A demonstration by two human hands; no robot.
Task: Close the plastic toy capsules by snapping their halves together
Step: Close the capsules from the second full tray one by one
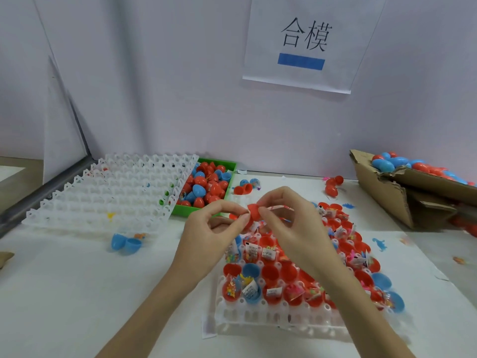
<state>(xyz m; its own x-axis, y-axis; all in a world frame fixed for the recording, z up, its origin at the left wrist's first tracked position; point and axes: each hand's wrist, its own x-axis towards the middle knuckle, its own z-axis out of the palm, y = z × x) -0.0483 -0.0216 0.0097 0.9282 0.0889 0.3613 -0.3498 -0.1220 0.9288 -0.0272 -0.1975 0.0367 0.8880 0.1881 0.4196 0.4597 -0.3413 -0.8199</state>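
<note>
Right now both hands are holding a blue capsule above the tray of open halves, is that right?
Not quite: the capsule is red, not blue. The head view shows the left hand and right hand pinching it above the tray of open halves.

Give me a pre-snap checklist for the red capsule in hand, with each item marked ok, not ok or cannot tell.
1. Both hands on the capsule: left hand and right hand pinch the red capsule from either side. Ok.
2. Halves lined up rim to rim: fingers cover the joint. Cannot tell.
3. Toy packet fully inside: a strip of wrapper sticks out toward the right hand. Not ok.
4. Capsule lifted off the filled tray: held above it. Ok.
5. Place for finished ones: green bin already holds closed capsules, open at the top. Ok.
</note>
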